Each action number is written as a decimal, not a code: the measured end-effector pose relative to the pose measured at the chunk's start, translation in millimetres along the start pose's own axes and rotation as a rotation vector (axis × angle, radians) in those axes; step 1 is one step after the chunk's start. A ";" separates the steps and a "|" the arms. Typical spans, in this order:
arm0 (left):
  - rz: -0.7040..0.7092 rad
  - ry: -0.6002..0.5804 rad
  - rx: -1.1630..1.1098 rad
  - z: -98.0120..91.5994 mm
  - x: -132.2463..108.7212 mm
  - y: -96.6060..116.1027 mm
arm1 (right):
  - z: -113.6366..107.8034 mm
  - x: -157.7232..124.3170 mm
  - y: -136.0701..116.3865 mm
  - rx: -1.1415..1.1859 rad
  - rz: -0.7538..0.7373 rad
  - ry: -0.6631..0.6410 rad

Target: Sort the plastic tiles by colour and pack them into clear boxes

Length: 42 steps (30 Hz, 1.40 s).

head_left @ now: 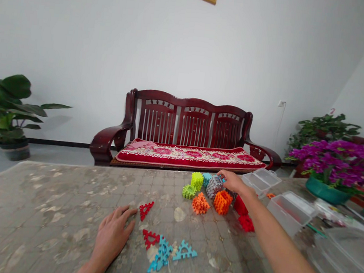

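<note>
My left hand (pixel 111 237) lies flat on the mottled table top (pixel 43 199), fingers slightly apart and holding nothing. Its fingertips are close to a small red triangular plastic piece (pixel 146 210). Below that lie another red triangle (pixel 150 239) and two blue interlocking pieces (pixel 162 253) (pixel 185 251). My right hand (pixel 233 182) reaches across to a grey knobbly block (pixel 214 187), fingertips on its top, and I cannot tell if it grips. Around it sit a lime-green cube (pixel 197 180), a small green piece (pixel 189 191), two orange blocks (pixel 200 203) (pixel 222 202), and red pieces (pixel 240 206) (pixel 246 223).
Two clear plastic boxes (pixel 260 182) (pixel 289 213) stand open on the table to the right, with a clear round cover (pixel 343 266) near the edge. Beyond are a potted purple orchid (pixel 336 167), a dark wooden sofa (pixel 185 132) and a leafy plant (pixel 6 107).
</note>
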<state>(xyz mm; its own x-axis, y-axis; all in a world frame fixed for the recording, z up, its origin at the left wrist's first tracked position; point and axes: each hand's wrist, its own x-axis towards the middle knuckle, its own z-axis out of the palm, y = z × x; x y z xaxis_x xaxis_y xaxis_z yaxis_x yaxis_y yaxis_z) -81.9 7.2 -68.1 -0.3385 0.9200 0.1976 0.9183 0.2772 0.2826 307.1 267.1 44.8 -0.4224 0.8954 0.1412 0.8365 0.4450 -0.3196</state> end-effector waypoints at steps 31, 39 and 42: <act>0.003 0.042 -0.042 -6.3 -4.5 7.6 | 93.8 -143.8 -172.9 0.292 -0.517 -0.395; 0.024 0.063 -0.057 -3.1 -3.6 4.3 | 101.6 -141.8 -165.3 0.308 -0.490 -0.296; 0.023 0.053 -0.062 -3.3 -3.5 4.2 | 106.2 -132.7 -146.6 0.371 -0.418 -0.224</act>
<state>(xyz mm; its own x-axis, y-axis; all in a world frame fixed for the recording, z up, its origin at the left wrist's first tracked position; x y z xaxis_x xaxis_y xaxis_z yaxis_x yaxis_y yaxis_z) -77.5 4.2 -64.5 -0.3296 0.9094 0.2537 0.9121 0.2373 0.3344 203.4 81.3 -26.6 -0.7860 0.6026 0.1378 0.4229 0.6868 -0.5912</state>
